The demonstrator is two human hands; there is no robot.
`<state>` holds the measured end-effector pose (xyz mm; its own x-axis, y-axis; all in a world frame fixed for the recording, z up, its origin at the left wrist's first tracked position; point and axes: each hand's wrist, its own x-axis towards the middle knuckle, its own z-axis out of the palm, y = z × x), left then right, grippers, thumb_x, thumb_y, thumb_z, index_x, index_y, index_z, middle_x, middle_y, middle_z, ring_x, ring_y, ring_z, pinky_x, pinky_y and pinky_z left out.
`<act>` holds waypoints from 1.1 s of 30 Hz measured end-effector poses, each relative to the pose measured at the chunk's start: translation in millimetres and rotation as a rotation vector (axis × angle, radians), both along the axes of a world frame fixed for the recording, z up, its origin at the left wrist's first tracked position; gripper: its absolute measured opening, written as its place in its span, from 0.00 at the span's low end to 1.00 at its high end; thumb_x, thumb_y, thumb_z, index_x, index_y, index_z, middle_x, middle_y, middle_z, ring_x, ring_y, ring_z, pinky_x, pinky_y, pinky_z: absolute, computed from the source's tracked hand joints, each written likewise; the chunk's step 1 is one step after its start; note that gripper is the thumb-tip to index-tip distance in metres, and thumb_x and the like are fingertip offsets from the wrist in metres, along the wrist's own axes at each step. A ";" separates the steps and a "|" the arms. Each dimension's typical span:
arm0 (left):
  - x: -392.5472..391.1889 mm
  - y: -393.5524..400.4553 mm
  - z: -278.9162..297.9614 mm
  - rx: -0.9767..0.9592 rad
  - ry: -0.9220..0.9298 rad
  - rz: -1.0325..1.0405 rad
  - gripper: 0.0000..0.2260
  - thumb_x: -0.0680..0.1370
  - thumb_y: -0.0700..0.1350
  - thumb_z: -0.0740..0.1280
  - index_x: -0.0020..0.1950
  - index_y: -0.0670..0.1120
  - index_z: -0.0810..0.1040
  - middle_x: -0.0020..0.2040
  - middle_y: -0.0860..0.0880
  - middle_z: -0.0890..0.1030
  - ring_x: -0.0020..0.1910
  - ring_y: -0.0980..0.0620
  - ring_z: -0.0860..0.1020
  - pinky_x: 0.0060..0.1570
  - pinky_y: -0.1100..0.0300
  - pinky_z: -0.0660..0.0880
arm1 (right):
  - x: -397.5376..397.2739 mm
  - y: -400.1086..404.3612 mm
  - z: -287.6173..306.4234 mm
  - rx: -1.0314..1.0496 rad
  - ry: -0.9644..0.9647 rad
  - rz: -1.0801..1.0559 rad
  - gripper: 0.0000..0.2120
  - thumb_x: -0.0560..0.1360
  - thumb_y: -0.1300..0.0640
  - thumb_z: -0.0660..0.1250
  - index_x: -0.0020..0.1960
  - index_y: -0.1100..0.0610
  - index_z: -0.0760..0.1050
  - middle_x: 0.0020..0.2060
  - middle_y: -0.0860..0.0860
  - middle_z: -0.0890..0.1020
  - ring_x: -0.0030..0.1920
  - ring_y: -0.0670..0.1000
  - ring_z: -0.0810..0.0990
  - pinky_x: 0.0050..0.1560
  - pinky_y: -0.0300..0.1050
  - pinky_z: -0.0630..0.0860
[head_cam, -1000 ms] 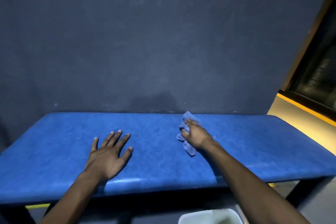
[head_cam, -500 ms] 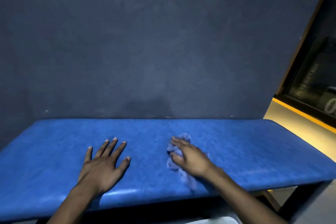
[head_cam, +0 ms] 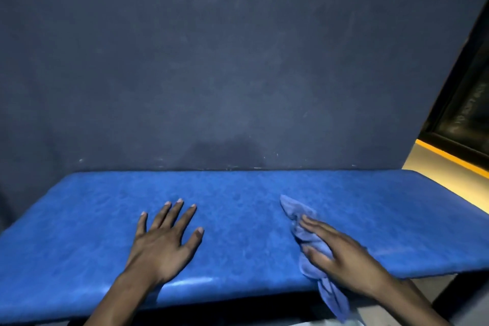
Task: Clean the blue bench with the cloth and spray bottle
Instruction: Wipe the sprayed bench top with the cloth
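While the left hand [head_cam: 164, 243] lies flat on the blue bench [head_cam: 251, 219], its fingers are straight and spread wide, and it holds nothing. Its palm is down on the padded top, near the front edge. The bench top is a long, smooth surface with rounded corners. It looks like shiny, soft plastic skin with a blotchy pattern of light and dark blue. A bright streak of light shows on the curved front edge, just beside the left wrist. The right hand [head_cam: 341, 254] rests on the cloth [head_cam: 309, 241] with its fingers straight and close together, pressing the cloth down on the surface. This hand is not curled round the cloth. The cloth is a paler blue than the bench, and it looks soft, thin and full of folds. One end sticks out past the fingertips toward the wall [head_cam: 211, 61]. The other end hangs down over the front edge of the bench, below the wrist. The cloth lies on the right half of the bench, well apart from the left hand. Behind the bench stands the wall, dark grey-blue, flat and dull, with small pale marks near its bottom. To the right is a dark window frame [head_cam: 465, 103], with a yellow strip [head_cam: 449, 157] below it. No spray bottle is in view.
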<state>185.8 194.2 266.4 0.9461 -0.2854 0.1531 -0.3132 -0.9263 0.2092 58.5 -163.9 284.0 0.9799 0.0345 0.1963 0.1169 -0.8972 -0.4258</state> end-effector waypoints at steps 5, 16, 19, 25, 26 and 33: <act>1.7 -4.8 -2.7 -0.008 -0.018 0.004 0.32 0.75 0.70 0.39 0.80 0.65 0.45 0.82 0.61 0.44 0.81 0.58 0.41 0.77 0.42 0.38 | 78.0 -4.7 6.3 -0.029 -0.025 -0.105 0.31 0.74 0.36 0.58 0.73 0.47 0.70 0.74 0.40 0.69 0.74 0.40 0.65 0.75 0.42 0.62; 5.1 -0.6 -5.0 -0.018 -0.038 0.025 0.37 0.72 0.68 0.36 0.81 0.60 0.50 0.82 0.61 0.49 0.80 0.60 0.45 0.78 0.46 0.40 | 127.9 129.6 15.6 -0.009 0.067 0.249 0.27 0.77 0.43 0.64 0.74 0.48 0.67 0.76 0.42 0.67 0.76 0.42 0.63 0.76 0.41 0.60; 1.4 -0.6 -3.4 -0.020 -0.015 0.029 0.37 0.72 0.64 0.35 0.81 0.60 0.49 0.82 0.61 0.47 0.80 0.61 0.44 0.78 0.47 0.39 | 58.1 93.1 8.8 0.016 0.023 0.261 0.31 0.76 0.41 0.66 0.76 0.47 0.66 0.75 0.37 0.66 0.74 0.34 0.61 0.75 0.34 0.58; 0.8 -0.3 -4.8 0.008 -0.008 0.007 0.34 0.73 0.68 0.36 0.80 0.65 0.47 0.82 0.61 0.47 0.80 0.59 0.43 0.77 0.45 0.39 | 3.8 -50.8 9.9 -0.014 -0.027 -0.055 0.29 0.73 0.38 0.60 0.70 0.49 0.74 0.71 0.39 0.70 0.73 0.39 0.67 0.68 0.23 0.56; 0.3 -0.8 -4.0 0.015 -0.010 -0.003 0.33 0.73 0.69 0.36 0.79 0.67 0.47 0.82 0.61 0.46 0.81 0.58 0.43 0.77 0.44 0.39 | 12.7 -71.6 12.4 -0.014 -0.034 -0.116 0.27 0.73 0.39 0.60 0.68 0.50 0.76 0.70 0.41 0.73 0.72 0.42 0.70 0.66 0.24 0.58; -2.5 -3.6 1.2 0.045 0.001 -0.051 0.31 0.73 0.72 0.36 0.77 0.71 0.45 0.80 0.65 0.43 0.80 0.58 0.41 0.77 0.42 0.39 | 113.8 -83.5 25.6 0.156 0.071 -0.313 0.07 0.77 0.52 0.55 0.49 0.53 0.70 0.29 0.47 0.82 0.31 0.62 0.83 0.33 0.42 0.76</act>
<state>183.3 190.6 267.7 0.9304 -0.3395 0.1382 -0.3599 -0.9178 0.1678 172.3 -247.4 309.5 0.9498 -0.2943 0.1065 -0.1880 -0.8085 -0.5577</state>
